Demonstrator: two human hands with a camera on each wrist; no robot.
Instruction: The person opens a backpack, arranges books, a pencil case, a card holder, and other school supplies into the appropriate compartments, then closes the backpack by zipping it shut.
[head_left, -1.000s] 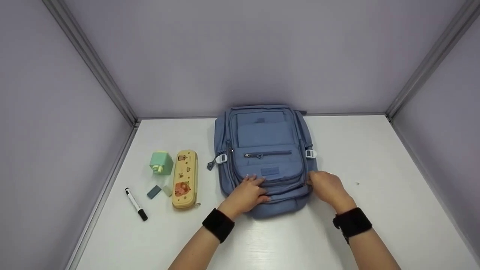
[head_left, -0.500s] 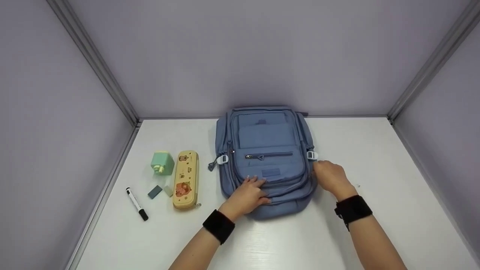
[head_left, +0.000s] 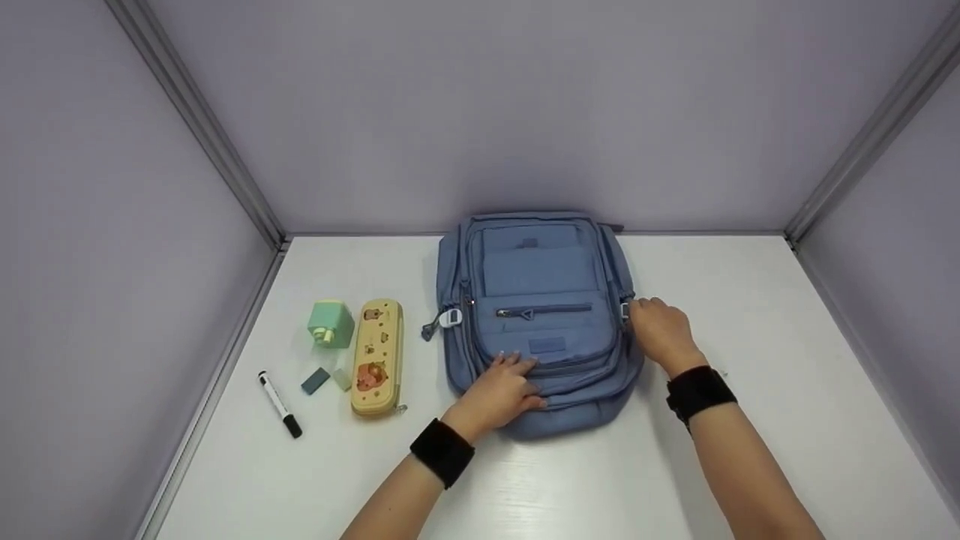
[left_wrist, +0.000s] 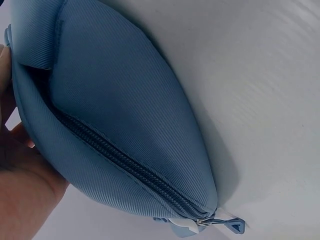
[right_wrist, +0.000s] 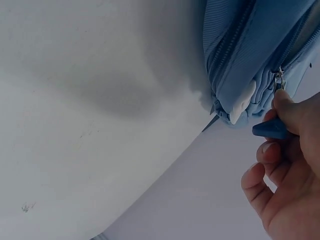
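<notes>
Starting at the far left of the white table (head_left: 750, 315): black marker (head_left: 280, 404) lying loose near the edge, then a small grey eraser (head_left: 315, 380) and a paler one just beside it, a green block-shaped sharpener (head_left: 330, 324) behind them, and a yellow pencil case (head_left: 376, 357) lying lengthways, all untouched and well apart from both hands. Moving on to the blue backpack (head_left: 536, 300), lying flat on its back in the middle of the table with its top toward the far wall. Left hand (head_left: 501, 391) pressing down on the lower front pocket, fingers spread fairly flat over the fabric, holding nothing, simply pinning the bag in place; same spot as a second ago, not budging. Seen from the left wrist, only the bag's rounded bottom edge and a closed zipper run showing. Now the right side, where the action is: right hand (head_left: 660, 330) travelling up the backpack's right flank, having been low by the bottom corner a second ago, halfway up half a second ago, and now arriving level with the side buckle. From the right wrist view, thumb and forefinger clearly pinching a dark blue zipper pull (right_wrist: 270, 131), remaining fingers curled loosely beneath. Judging from that steady climb along the edge, zipper being drawn round the side of the bag, with the stretch over the top yet to be covered. Whether opening or closing, hard to tell from here.
</notes>
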